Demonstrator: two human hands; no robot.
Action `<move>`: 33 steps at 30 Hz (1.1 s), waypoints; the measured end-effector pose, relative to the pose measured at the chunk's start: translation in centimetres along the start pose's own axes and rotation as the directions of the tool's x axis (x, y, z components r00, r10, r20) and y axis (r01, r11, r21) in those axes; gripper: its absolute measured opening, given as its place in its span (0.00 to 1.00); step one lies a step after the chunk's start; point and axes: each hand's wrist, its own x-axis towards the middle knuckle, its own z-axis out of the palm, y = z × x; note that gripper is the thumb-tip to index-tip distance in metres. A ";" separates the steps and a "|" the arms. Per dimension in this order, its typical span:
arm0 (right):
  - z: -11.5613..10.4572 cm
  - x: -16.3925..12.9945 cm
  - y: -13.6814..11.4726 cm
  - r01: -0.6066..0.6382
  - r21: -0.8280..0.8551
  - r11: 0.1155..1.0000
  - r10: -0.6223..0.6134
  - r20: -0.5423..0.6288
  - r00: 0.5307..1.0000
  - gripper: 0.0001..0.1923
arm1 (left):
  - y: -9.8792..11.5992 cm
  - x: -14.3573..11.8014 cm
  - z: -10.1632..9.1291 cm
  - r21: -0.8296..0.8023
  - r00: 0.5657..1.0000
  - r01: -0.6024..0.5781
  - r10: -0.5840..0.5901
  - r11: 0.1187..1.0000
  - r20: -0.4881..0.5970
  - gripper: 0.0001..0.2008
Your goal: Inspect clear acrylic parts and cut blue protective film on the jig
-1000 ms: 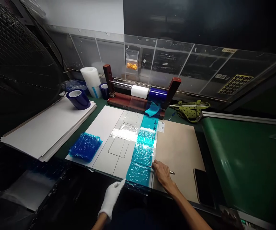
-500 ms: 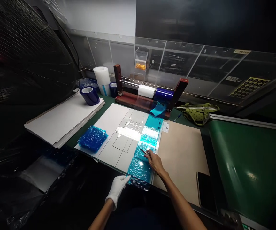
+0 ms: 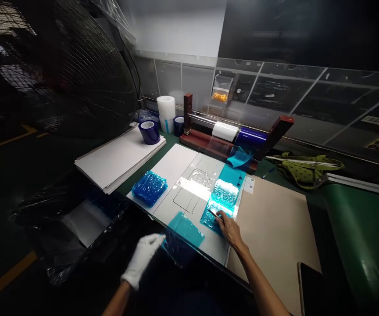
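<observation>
Left hand [image 3: 142,258]: gloved, fingers closed in a pinch on the corner of the cut teal film piece [image 3: 183,231], which is lifted off the near edge of the white panel [image 3: 176,169].
Right hand [image 3: 229,227]: bare, pinching a thin blade tool [image 3: 213,213] whose tip rests on the teal film strip [image 3: 224,197] at the panel's right side.
Doing it well: I judge the peel should stay low and slow, the tool pressing the remaining strip flat so it does not lift with it.
Count, left to right: one stack of white sheets [image 3: 119,158]; three tape rolls on the table [image 3: 149,131]; one crumpled blue film pile [image 3: 149,188]; one roller stand [image 3: 234,136]; one brown board [image 3: 275,224]; one green pouch [image 3: 303,167].
</observation>
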 end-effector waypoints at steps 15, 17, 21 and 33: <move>-2.6 -3.6 1.1 -0.069 0.292 0.954 0.156 -0.284 0.946 0.20 | 6.9 15.8 -14.1 0.376 0.932 -0.098 0.217 0.921 -0.289 0.24; -2.6 -3.8 1.5 -0.081 0.287 0.954 0.171 -0.305 0.937 0.20 | 7.2 16.0 -14.4 0.472 0.893 -0.042 0.245 0.880 -0.378 0.27; -3.3 -4.0 2.5 -0.114 0.208 0.971 0.182 -0.345 0.921 0.19 | 8.2 15.3 -12.3 0.643 0.777 0.030 0.386 0.766 -0.496 0.38; -5.6 4.8 0.7 -0.012 -0.410 0.912 -0.043 -0.124 0.991 0.12 | 5.0 12.1 15.7 0.762 0.820 -0.568 0.283 0.311 0.497 0.31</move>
